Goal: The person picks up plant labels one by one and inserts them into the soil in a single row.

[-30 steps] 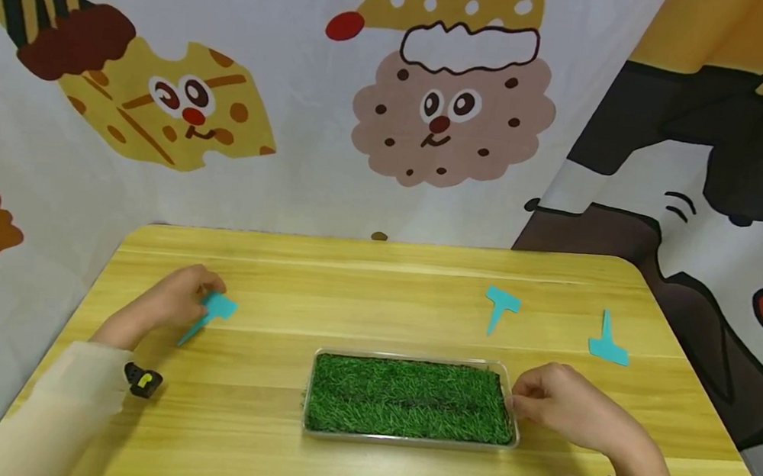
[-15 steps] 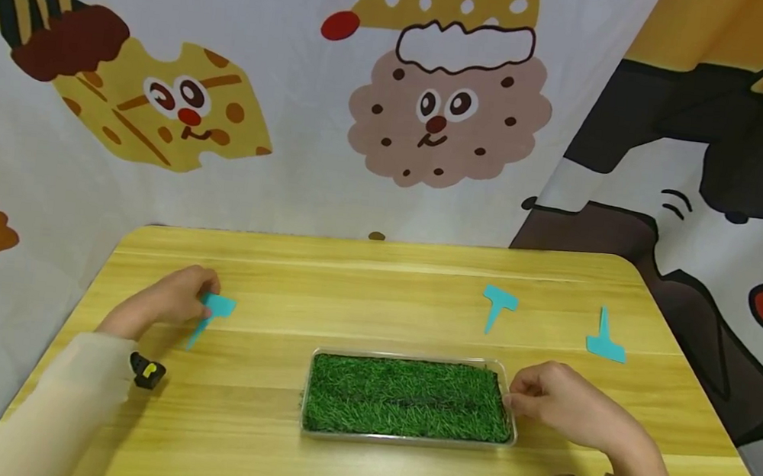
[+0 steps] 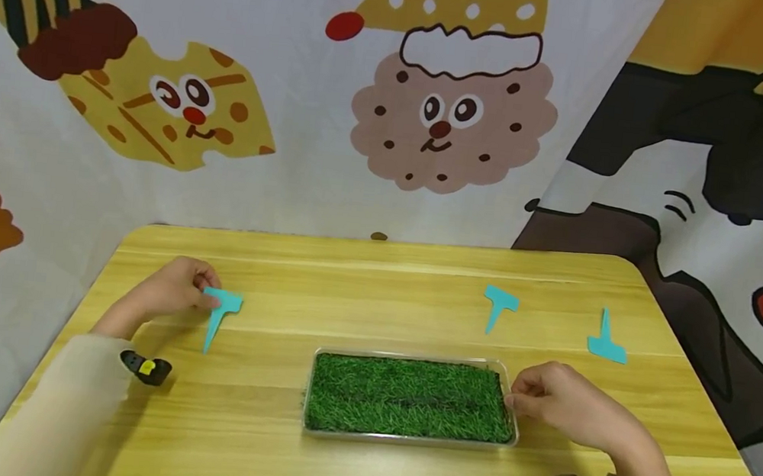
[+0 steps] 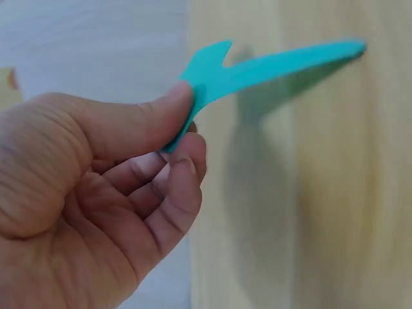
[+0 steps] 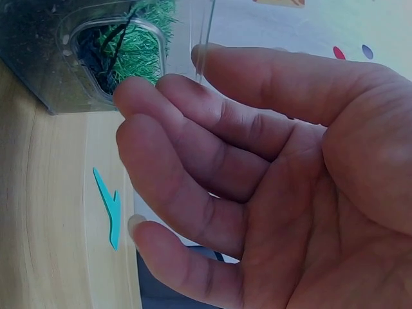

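Note:
In the head view my left hand (image 3: 178, 289) pinches a turquoise T-shaped plant label (image 3: 223, 305) by one end of its crossbar. The left wrist view shows thumb and forefinger on that plant label (image 4: 212, 77), its stem pointing away from the hand, the tip close to or touching the wood. My right hand (image 3: 568, 405) holds the right rim of a clear plastic box (image 3: 403, 441), thumb and forefinger at the edge. Green artificial grass (image 3: 407, 398) fills the box. In the right wrist view, the box wall (image 5: 206, 32) lies between thumb and fingertips.
Two more turquoise plant labels lie flat on the wooden table (image 3: 376, 291): one label (image 3: 501, 308) behind the box, another label (image 3: 607, 339) farther right. A cartoon-printed curtain (image 3: 302, 200) hangs along the table's back edge.
My left hand has turned the plant label, so its stem swings from slanting left to nearly straight toward me. The right hand keeps its place at the box.

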Available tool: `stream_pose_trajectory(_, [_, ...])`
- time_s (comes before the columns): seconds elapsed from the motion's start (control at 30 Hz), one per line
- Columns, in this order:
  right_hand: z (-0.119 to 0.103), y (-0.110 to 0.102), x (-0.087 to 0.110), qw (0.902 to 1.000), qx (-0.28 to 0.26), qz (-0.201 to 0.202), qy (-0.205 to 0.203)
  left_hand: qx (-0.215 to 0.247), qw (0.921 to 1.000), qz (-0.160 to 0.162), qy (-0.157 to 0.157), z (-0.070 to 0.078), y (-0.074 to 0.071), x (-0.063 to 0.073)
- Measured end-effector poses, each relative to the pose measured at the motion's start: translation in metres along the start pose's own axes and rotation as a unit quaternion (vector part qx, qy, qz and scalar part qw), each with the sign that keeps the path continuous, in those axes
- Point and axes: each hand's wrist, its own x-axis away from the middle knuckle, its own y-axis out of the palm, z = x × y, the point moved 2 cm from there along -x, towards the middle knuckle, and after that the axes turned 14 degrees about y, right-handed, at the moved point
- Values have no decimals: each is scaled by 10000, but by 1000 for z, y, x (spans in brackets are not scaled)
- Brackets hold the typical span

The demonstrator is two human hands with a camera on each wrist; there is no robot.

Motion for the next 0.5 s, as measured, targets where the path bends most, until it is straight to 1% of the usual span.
stream_pose_trajectory(0.1, [0,2,0,10000,-11,11,-11,379,9986,364,-62,5,-2,3])
stream_pose_trajectory(0.2, [0,4,1,10000,-8,23,-7,531,9961,702,-78,10,-2,6])
stream_pose_trajectory(0.37, [-1,6,2,10000,-42,80,36,243,9918,1255,20,18,2,10])
stream_pose_trajectory(0.5, [-1,9,3,9999,-66,132,37,-5,9837,1799,33,24,7,13])
